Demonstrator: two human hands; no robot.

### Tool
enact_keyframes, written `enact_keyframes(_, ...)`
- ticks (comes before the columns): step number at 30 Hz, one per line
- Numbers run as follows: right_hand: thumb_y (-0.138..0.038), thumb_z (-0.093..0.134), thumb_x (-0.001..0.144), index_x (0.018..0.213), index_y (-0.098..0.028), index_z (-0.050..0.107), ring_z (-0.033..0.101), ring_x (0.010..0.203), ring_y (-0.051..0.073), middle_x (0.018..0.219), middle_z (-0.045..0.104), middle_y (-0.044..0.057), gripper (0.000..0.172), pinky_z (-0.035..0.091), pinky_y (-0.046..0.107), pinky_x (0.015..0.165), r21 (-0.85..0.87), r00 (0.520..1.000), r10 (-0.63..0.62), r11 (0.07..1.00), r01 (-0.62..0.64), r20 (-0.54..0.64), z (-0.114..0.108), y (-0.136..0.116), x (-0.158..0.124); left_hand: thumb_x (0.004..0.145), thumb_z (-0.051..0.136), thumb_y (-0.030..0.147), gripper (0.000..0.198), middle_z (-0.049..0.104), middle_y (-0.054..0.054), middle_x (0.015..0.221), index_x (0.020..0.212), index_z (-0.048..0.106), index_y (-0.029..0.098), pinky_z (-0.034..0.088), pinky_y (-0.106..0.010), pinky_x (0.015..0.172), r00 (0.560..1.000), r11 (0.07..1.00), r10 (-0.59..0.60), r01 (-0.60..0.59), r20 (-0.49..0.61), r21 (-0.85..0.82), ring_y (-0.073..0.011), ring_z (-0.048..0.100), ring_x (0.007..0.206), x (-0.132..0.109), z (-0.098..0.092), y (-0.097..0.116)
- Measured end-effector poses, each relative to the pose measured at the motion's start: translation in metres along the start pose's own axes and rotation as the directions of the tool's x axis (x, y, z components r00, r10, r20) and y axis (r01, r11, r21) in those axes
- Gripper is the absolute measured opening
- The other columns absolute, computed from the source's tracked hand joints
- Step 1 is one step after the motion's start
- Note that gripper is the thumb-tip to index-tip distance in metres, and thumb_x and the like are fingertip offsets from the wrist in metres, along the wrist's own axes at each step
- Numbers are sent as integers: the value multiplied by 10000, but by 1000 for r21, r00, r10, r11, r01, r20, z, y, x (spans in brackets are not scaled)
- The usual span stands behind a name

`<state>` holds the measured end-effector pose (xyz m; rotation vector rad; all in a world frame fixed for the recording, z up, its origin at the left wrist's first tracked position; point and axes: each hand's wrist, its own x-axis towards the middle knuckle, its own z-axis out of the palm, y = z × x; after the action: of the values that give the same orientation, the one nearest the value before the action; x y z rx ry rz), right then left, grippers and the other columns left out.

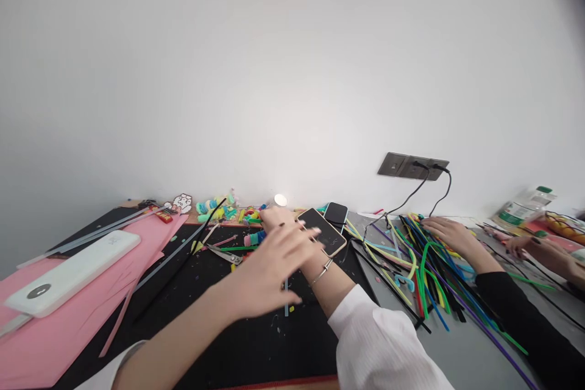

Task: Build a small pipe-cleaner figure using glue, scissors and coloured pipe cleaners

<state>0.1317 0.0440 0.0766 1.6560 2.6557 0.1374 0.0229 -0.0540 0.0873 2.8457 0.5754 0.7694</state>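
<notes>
My left hand (269,268) is raised over the black mat (214,329), fingers spread and nothing in it. It crosses in front of my right hand (276,217), which reaches to the back of the mat beside a bright round light (280,200). The left hand covers most of the right hand's fingers, so what they touch or hold is hidden. Left of both lie scissors (226,256), a green strip, and small blue-and-pink rolled pieces (254,239). A phone with a dark screen (325,233) lies beside my right wrist.
On the left, a long white device (73,274) rests on pink sheets (59,341). A second phone (336,214) lies behind. Many coloured fuzzy stems (425,274) spread rightward, where another person's hand (452,234) reaches in. Cables run from the wall socket (414,166). A bottle (523,207) stands far right.
</notes>
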Motion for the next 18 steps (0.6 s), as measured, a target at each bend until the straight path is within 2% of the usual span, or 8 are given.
enact_keyframes(2,-94,427,898,1026,-157,688,694,914,266,1003,722,142,297,545,367,757,-26,999,7,1000,-8,-34,1,-3,5,708,764,340,876,312,-55,1545,1441,296,243,175,-551,1164,988,991,129,-130,83,6,-326,170,1428,10,4,22)
enact_keyframes(3,-75,429,887,1011,-148,689,694,919,263,988,722,145,298,543,354,756,-39,999,13,999,-15,-50,2,-4,9,725,749,321,838,332,-39,1537,1433,308,240,154,-562,1164,978,982,185,-187,97,12,-314,163,1430,15,7,31)
enact_keyframes(6,-70,462,862,995,-146,689,695,921,257,978,720,147,275,539,333,755,-65,997,10,998,-15,-71,4,-7,19,880,531,167,531,416,-7,1489,1386,373,208,127,-580,1158,954,953,287,-293,85,75,-254,207,1417,27,18,49)
enact_keyframes(9,-107,473,874,1020,-167,678,690,935,253,1017,711,140,259,539,333,753,-82,997,1,997,-8,-81,4,-8,27,974,333,168,360,551,-3,1370,1309,461,187,140,-600,1143,918,909,396,-394,16,138,-236,306,1364,36,25,58)
enact_keyframes(12,-130,452,899,1043,-175,660,684,946,240,1039,703,137,257,537,318,749,-95,996,-8,995,0,-88,2,-6,33,979,301,182,344,620,-11,1268,1234,531,163,194,-552,1147,866,853,501,-493,-2,171,-215,383,1310,41,27,64)
enact_keyframes(15,-136,428,916,1055,-173,643,677,959,234,1057,693,139,259,534,315,746,-107,995,-16,994,6,-94,-1,-3,37,985,319,196,319,635,4,1239,1151,591,197,237,-520,1143,823,810,565,-541,-54,226,-179,425,1278,43,32,67)
enact_keyframes(18,-120,430,909,1065,-167,627,670,972,237,1071,683,140,256,531,323,752,-116,995,-28,993,16,-99,-5,1,40,1005,282,227,351,588,40,1316,1158,595,274,246,-553,1137,782,763,617,-569,-85,305,-155,381,1316,43,41,70)
